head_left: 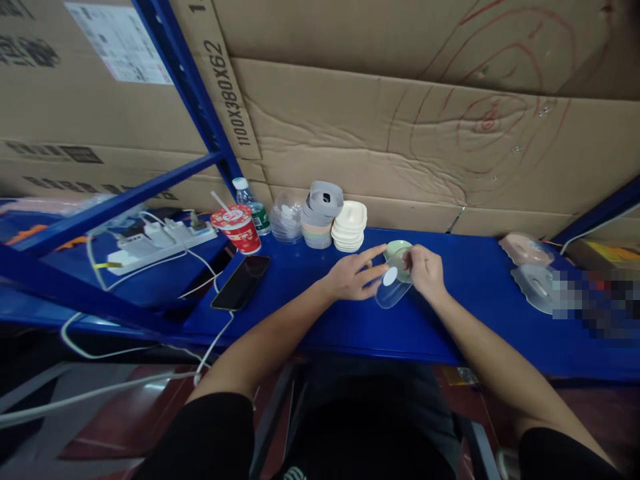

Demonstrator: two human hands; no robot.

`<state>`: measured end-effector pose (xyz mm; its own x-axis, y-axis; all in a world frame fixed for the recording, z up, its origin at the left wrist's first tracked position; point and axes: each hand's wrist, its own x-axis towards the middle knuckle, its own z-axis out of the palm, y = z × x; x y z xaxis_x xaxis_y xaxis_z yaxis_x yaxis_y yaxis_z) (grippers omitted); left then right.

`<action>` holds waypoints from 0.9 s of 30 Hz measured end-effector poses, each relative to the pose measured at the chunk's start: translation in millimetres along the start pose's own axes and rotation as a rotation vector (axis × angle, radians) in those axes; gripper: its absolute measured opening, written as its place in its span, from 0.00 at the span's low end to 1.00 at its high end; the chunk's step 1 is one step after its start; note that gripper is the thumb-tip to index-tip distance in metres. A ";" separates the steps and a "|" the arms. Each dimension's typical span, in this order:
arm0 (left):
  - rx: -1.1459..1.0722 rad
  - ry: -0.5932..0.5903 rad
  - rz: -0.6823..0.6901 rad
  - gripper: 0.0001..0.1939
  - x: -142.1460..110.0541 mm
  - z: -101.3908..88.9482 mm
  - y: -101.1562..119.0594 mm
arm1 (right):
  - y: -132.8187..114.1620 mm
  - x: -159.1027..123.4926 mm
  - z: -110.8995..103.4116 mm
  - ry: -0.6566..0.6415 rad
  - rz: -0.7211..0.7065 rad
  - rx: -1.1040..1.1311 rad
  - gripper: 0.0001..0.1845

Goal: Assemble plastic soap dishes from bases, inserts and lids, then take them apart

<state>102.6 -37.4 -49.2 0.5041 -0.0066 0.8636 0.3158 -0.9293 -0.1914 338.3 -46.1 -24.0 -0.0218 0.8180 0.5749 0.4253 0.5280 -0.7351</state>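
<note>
Beyond the left hand [353, 273] and the right hand [425, 267] stands a broad wall of brown printed cardboard [320, 133], and beneath them runs a long, smooth blue counter [465, 300]. Well to the left of the left hand lies a white plastic power strip [150, 252] with plugs in it; nearer, but still left and farther back, are a clear plastic bottle with a green label [257, 217] and a red patterned cup with a white straw [244, 233]. Just beyond the left hand stand a stack of grey, pink and green rounded bowls [320, 207], cream rounded containers [349, 230] and nested clear plastic domes [285, 223]. The left hand is open, fingers spread towards the right one, which is closed in a pinch on a curved clear plastic cover [391, 297]; whether the left fingertips touch it I cannot tell. Left of the left hand rests a flat black phone [241, 283]. Between the hands, just beyond the cover, sits a pale green rounded dish [399, 246], and on the cover, beside the left fingertips, is a white oval sticker [390, 276]
</note>
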 end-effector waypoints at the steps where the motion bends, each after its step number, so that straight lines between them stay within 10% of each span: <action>1: 0.004 -0.021 0.013 0.35 0.5 -1.0 0.1 | 1.8 1.5 -1.3 0.046 0.020 -0.008 0.36; 8: 0.109 -0.271 -0.159 0.18 -2.5 -14.2 -15.0 | 12.1 8.8 -10.5 0.121 0.143 0.250 0.32; 17: 0.674 0.337 -0.964 0.26 -31.7 -106.3 -79.5 | 56.2 20.5 -28.5 0.017 0.040 -0.082 0.29; 27: 0.559 -0.015 -1.201 0.39 -50.1 -108.4 -102.7 | 58.6 19.9 -29.8 -0.191 -0.135 -0.360 0.31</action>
<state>-42.2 18.3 -22.2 -0.3121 0.7153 0.6252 0.8535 -0.0779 0.5152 389.8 -5.7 -45.0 -0.2521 0.7925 0.5553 0.6953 0.5475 -0.4657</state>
